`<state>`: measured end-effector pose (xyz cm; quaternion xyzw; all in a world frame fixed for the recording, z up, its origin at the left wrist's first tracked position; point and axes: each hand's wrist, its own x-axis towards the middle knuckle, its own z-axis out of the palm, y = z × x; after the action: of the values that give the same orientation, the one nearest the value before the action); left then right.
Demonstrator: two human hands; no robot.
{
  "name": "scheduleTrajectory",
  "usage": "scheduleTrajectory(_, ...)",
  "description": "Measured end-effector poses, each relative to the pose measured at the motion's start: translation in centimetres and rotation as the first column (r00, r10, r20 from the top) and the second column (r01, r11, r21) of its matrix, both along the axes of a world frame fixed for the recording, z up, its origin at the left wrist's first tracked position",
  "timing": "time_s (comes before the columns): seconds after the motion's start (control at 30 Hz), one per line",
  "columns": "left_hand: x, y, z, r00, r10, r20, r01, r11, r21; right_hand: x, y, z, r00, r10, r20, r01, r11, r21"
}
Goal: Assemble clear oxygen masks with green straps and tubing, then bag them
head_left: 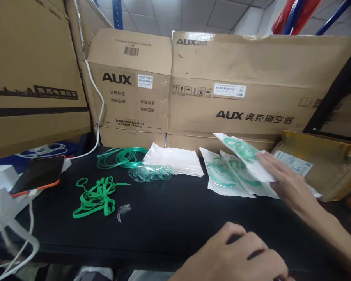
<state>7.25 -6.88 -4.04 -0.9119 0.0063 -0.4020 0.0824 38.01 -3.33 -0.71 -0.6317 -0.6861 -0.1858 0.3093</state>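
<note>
My right hand (277, 173) grips a white pouch with a clear front (242, 150), holding it tilted above similar pouches. Pale green tubing and a clear moulded part show inside it. Under it, more pouches (222, 175) with green tubing lie at the back right of the black table. At the bottom middle, near the front edge, my left hand (236, 253) is closed, back up and fingers curled; its fingertips are hidden, so I cannot see whether anything is in them. Nested clear green-tinted mask shells (152, 173) lie in front of stacked white pouches (175, 160).
Coiled green tubing (125, 156), a tangle of green elastic straps (98, 197) and thin metal strips (123, 212) lie left of centre. A phone (39, 175) with white cables stands at the left. Cardboard boxes (240, 97) wall the back; a taped carton (324, 164) stands right.
</note>
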Motion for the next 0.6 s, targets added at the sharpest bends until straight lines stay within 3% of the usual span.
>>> scheduleTrajectory(0.1, -0.3, 0.4, -0.1, 0.999, 0.017, -0.039, -0.019, 0.999, -0.043, 0.8, 1.8, -0.9, 0.996, 0.083, 0.017, -0.078, 0.973, -0.217)
scheduleTrajectory(0.2, -0.6, 0.5, -0.2, 0.996, 0.005, -0.09, -0.012, 0.997, -0.077, 1.5, 2.2, -1.4, 0.997, 0.074, 0.0, -0.071, 0.953, -0.294)
scheduleTrajectory(0.6, -1.8, 1.1, 0.1, 0.99, -0.001, -0.143, -0.01, 0.997, -0.079, 0.6, 5.0, 0.2, 1.0, -0.007, 0.024, 0.013, 0.975, -0.221)
